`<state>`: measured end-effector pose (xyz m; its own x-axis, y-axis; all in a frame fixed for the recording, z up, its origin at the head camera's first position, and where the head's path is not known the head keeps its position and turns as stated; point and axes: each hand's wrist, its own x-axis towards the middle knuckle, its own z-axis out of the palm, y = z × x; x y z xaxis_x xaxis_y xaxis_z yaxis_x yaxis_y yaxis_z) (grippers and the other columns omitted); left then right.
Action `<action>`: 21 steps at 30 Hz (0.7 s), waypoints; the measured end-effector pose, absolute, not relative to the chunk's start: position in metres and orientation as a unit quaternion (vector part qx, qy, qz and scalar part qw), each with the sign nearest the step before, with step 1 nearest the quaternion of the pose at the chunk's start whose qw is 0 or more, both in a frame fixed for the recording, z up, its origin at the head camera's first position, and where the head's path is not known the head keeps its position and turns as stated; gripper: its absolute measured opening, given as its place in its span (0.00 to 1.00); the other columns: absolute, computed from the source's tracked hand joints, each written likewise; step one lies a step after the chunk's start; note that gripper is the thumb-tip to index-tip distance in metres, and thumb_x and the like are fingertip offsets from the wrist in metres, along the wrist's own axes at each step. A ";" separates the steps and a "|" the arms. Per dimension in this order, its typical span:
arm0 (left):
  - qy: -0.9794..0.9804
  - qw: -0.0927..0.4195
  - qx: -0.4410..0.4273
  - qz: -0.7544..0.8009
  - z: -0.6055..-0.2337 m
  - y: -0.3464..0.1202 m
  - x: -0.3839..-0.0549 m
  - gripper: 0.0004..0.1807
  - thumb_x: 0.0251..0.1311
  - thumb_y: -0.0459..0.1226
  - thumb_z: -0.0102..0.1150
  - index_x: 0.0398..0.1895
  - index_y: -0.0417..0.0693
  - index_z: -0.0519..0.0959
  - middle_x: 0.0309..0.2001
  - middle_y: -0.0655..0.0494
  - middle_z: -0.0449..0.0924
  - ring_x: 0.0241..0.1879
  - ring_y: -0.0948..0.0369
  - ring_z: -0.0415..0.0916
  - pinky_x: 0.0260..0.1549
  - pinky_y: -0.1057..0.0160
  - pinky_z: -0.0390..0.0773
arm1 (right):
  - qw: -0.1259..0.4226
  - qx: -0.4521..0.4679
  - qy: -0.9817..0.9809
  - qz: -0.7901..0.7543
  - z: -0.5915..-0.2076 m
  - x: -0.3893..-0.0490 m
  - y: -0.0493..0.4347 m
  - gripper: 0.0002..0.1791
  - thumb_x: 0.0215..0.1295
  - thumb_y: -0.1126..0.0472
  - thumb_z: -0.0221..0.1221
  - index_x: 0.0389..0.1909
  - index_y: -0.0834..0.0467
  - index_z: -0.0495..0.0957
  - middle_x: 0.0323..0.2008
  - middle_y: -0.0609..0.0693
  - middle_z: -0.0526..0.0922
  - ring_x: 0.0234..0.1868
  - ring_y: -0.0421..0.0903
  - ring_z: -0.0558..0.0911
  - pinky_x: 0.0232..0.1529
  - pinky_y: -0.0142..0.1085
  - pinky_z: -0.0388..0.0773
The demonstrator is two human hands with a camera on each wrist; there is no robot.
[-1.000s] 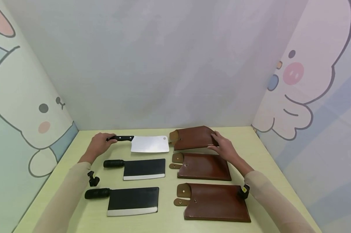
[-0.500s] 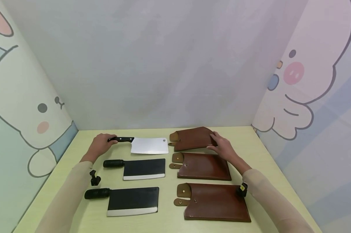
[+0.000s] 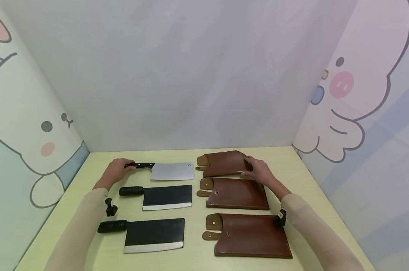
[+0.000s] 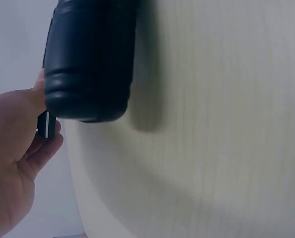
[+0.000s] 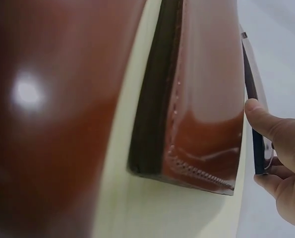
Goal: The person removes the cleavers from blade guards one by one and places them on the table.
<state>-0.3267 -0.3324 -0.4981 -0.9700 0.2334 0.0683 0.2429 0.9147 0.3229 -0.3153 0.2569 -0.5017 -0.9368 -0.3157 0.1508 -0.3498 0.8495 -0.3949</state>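
Observation:
My left hand (image 3: 115, 172) pinches the end of the black riveted handle of a silver-bladed cleaver (image 3: 172, 171), farthest back on the left. In the left wrist view, thumb and fingers hold that handle (image 4: 47, 125), partly hidden behind another cleaver's thick black handle (image 4: 90, 59). My right hand (image 3: 260, 173) grips the right end of the farthest brown leather sheath (image 3: 226, 163). Its flap and strap point left at the blade, a small gap between them. In the right wrist view, the thumb lies on one face of this sheath (image 5: 259, 148) and fingers are behind it.
Two dark-bladed cleavers lie nearer on the left, a middle one (image 3: 167, 196) and a front one (image 3: 155, 235). Right of them lie a middle sheath (image 3: 238, 194) and a larger front sheath (image 3: 253, 235). Walls stand around the pale table (image 3: 194, 259).
The silver cleaver has come slightly nearer and left with my left hand. The far sheath's right end has sunk a little with my right hand. Both holds are unchanged.

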 end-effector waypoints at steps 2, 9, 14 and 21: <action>-0.978 0.009 -0.124 -0.167 -0.500 -0.333 -0.327 0.21 0.70 0.38 0.62 0.59 0.30 0.79 0.56 0.30 0.80 0.58 0.32 0.74 0.58 0.34 0.71 | 0.031 0.172 -0.961 0.213 -0.503 -0.315 0.257 0.44 0.59 0.50 0.74 0.70 0.69 0.69 0.68 0.70 0.71 0.64 0.69 0.75 0.60 0.60 0.74; -0.978 -0.011 -0.128 -0.167 -0.506 -0.335 -0.325 0.21 0.70 0.37 0.62 0.58 0.29 0.79 0.55 0.29 0.80 0.58 0.32 0.74 0.57 0.35 0.72 | 0.012 0.177 -0.960 0.216 -0.511 -0.316 0.260 0.45 0.60 0.48 0.74 0.71 0.68 0.69 0.66 0.69 0.73 0.64 0.69 0.75 0.60 0.60 0.75; -0.977 -0.018 -0.119 -0.177 -0.507 -0.334 -0.324 0.22 0.70 0.37 0.62 0.59 0.28 0.78 0.56 0.29 0.79 0.59 0.32 0.73 0.57 0.34 0.71 | 0.009 0.185 -0.961 0.208 -0.514 -0.318 0.262 0.42 0.61 0.50 0.73 0.69 0.68 0.70 0.63 0.69 0.76 0.61 0.67 0.78 0.58 0.59 0.76; -0.976 -0.021 -0.120 -0.183 -0.506 -0.335 -0.322 0.29 0.73 0.44 0.59 0.65 0.28 0.73 0.62 0.26 0.74 0.63 0.30 0.68 0.60 0.33 0.68 | -0.011 0.198 -0.958 0.209 -0.512 -0.319 0.267 0.41 0.64 0.49 0.71 0.70 0.68 0.69 0.65 0.68 0.76 0.63 0.66 0.77 0.60 0.59 0.75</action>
<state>-0.3221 -0.3349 -0.5062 -0.9705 0.2411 0.0033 0.2258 0.9041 0.3628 -0.3194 0.2669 -0.5124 -0.9217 -0.3829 0.0625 -0.3741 0.8344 -0.4047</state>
